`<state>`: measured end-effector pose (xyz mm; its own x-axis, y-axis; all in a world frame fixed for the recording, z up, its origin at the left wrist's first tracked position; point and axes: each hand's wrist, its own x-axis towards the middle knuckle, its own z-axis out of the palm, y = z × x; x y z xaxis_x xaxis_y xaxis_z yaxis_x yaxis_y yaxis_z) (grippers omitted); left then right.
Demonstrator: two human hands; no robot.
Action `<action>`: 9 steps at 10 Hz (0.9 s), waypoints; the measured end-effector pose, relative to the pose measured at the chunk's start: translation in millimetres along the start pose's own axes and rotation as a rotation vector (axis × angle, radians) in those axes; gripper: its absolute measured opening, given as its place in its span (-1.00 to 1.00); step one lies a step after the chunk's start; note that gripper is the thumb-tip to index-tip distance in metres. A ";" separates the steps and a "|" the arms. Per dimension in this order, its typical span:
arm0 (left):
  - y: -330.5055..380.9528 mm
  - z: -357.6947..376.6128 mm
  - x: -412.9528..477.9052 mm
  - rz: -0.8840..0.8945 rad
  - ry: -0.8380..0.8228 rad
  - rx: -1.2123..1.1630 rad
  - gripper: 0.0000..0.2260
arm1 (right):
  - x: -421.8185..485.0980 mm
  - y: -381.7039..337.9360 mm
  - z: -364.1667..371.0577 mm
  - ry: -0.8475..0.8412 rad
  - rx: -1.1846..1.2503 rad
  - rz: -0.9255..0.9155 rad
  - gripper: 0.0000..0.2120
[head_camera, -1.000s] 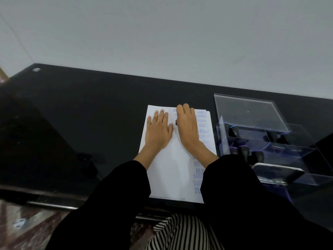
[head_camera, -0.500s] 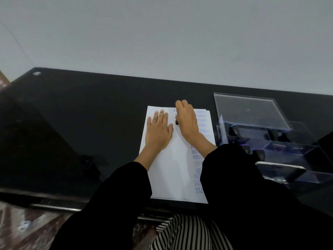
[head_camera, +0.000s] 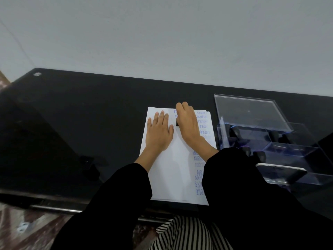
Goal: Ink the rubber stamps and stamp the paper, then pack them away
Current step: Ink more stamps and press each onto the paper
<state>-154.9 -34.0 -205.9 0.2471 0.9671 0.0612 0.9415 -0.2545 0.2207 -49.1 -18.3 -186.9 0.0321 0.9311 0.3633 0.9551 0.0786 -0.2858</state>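
Observation:
A white sheet of paper [head_camera: 171,170] lies on the black glass table, with blue stamped words down its right side and near its top edge. My left hand [head_camera: 158,134] rests flat on the paper's upper left, fingers spread. My right hand [head_camera: 187,125] presses a black rubber stamp [head_camera: 177,123] onto the paper near the top; only a small dark edge of the stamp shows under the palm. More black stamps [head_camera: 234,131] stand in a clear acrylic box [head_camera: 292,150] to the right.
The box's clear lid [head_camera: 250,112] lies across its far end. A phone [head_camera: 281,173] leans at the box's near end. The black table [head_camera: 81,123] stretches far to the left. Its near edge runs just above my lap.
My right hand has slid a little toward the paper's far edge while keeping the stamp down. My left hand has stayed flat in place.

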 end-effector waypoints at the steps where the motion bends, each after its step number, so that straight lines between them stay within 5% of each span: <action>1: 0.0 -0.6 -0.2 0.000 0.007 -0.006 -0.52 | 0.5 0.3 0.4 0.009 0.007 -0.001 -0.77; 7: 2.1 -7.5 -0.8 0.007 -0.006 -0.021 -0.54 | 5.7 -1.5 -22.9 -0.125 0.005 0.000 -0.85; 9: 5.2 -16.4 -12.9 0.138 0.152 -0.200 -0.64 | 11.9 20.8 -81.9 0.090 0.111 0.076 -0.88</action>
<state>-156.9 -47.9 -189.6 0.3183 0.9155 0.2460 0.8338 -0.3939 0.3869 -4.7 -34.8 -115.8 0.1340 0.9006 0.4135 0.9106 0.0527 -0.4099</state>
